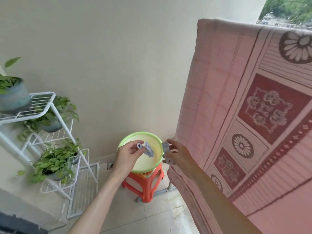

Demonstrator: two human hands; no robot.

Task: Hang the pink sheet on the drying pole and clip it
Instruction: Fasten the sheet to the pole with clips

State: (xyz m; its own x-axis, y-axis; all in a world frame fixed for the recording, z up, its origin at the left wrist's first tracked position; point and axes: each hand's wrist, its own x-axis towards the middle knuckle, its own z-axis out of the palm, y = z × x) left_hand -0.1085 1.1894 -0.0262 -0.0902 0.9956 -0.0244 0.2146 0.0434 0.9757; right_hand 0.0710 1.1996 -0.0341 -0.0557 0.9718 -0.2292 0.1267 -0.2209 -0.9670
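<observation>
The pink patterned sheet point(244, 115) hangs draped over the drying pole, which it hides, and fills the right side of the view. My left hand point(126, 154) holds a grey clothes clip point(146, 149) above the green-rimmed basin point(155, 164). My right hand point(179, 153) grips a second grey clip point(166, 153) beside the sheet's left edge, at the basin's right rim.
The basin sits on an orange plastic stool point(146, 184) against the cream wall. A white wire plant rack point(50, 132) with several potted green plants stands at the left. A metal stand foot point(169, 189) shows under the sheet on the tiled floor.
</observation>
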